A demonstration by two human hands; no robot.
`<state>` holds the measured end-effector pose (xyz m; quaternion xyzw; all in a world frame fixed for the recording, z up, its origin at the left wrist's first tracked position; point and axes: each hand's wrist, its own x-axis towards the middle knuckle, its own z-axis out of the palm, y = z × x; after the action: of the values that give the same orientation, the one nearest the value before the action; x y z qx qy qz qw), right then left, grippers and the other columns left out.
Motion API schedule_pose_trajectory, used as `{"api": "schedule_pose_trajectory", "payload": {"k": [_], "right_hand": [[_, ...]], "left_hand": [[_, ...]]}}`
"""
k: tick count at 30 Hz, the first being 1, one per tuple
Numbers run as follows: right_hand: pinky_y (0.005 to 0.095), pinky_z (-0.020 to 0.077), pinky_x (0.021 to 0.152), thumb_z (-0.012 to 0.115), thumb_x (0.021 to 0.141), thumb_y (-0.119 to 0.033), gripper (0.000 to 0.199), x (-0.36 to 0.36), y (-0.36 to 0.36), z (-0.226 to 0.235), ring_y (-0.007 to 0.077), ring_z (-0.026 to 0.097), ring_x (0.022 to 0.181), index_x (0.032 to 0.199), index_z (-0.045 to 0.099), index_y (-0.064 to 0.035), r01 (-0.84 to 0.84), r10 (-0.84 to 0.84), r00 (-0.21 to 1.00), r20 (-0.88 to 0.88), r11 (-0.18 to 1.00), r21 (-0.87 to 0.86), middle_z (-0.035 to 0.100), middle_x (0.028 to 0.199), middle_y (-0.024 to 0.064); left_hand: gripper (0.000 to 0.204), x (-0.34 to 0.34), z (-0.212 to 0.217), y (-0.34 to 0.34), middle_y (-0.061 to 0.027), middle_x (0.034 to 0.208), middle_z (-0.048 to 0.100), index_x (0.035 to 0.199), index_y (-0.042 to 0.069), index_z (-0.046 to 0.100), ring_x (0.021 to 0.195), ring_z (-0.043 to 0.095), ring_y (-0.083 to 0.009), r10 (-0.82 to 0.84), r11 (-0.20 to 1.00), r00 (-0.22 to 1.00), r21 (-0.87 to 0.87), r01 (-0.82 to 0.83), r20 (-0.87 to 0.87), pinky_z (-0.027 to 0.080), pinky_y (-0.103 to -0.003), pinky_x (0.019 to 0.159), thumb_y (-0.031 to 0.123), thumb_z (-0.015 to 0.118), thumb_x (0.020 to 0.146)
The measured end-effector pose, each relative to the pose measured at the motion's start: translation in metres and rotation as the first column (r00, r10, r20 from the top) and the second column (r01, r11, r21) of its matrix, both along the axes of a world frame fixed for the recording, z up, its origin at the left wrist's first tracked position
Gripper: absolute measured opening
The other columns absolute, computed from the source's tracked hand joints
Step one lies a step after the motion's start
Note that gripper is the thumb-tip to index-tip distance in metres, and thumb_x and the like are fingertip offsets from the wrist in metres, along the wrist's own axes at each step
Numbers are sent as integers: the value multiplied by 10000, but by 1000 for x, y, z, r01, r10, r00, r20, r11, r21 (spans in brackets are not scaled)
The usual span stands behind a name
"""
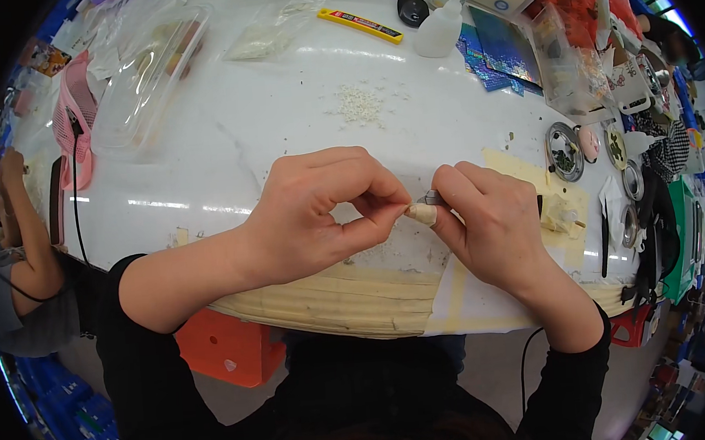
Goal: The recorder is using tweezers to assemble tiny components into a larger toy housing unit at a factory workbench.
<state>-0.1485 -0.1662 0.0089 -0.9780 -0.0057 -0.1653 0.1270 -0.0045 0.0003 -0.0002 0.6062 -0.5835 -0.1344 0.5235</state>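
Note:
Over the table's near part, my left hand (331,209) pinches thumb and forefinger together; whatever is between the tips is too small to make out. The tips meet a beige-wrapped fingertip (421,213), which seems to be my right thumb. My right hand (491,218) is closed, with a small grey metal piece (430,198) showing between its thumb and forefinger. That piece's kind is not clear, as the fingers cover most of it. Beyond both hands lies a loose scatter of small white bits (359,105) on the white table (221,90).
A yellow cutter knife (360,26), a white squeeze bottle (439,34) and blue shiny sheets (500,50) lie at the back. Right are round metal dishes (564,152); left, a clear plastic box (147,87) and pink mesh strap (75,117). Another person's arm (33,234) is far left.

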Motion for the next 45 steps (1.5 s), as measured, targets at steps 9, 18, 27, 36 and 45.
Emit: {"api": "schedule_pose_trajectory", "payload": {"k": [9,18,27,36,45], "right_hand": [[327,397,433,743,735,-248,264,-1,0,2,199,532,507,764,514,-120,-4,6,1000,26,998,-61,478,629,16],[342,388,461,719,787,-331,320,0,2,4,224,517,520,763,502,-97,2,-5,999,-48,998,-66,471,633,33],[328,420,459,741,747,-281,272,-2,2,4,185,573,571,765,526,-115,-9,1,997,-82,995,-97,482,651,16],[321,404,434,750,744,-299,292,-2,-1,4,184,544,519,748,521,-118,-11,9,999,-35,997,-80,476,614,9],[325,392,432,752,741,-298,306,-2,-2,1,196,539,513,740,510,-112,9,-9,998,-59,1000,-5,493,609,15]], "left_hand": [[123,-2,3,0,-66,774,659,841,4,672,658,631,-125,-10,999,998,31,12,-63,497,-231,580,-71,700,747],[99,2,1,0,-69,773,652,838,-6,666,668,641,-151,-34,998,996,53,30,77,519,-246,580,-67,685,764],[113,1,3,1,-64,768,645,824,5,662,675,641,-168,-34,998,981,65,22,189,520,-254,565,-67,688,742],[48,2,8,2,-56,797,667,881,-12,657,697,637,-109,5,936,836,297,189,-549,535,-234,639,22,677,854],[153,12,11,-2,-67,782,672,900,-8,656,690,643,-103,118,846,542,369,384,-832,534,-226,665,142,684,892]]}}
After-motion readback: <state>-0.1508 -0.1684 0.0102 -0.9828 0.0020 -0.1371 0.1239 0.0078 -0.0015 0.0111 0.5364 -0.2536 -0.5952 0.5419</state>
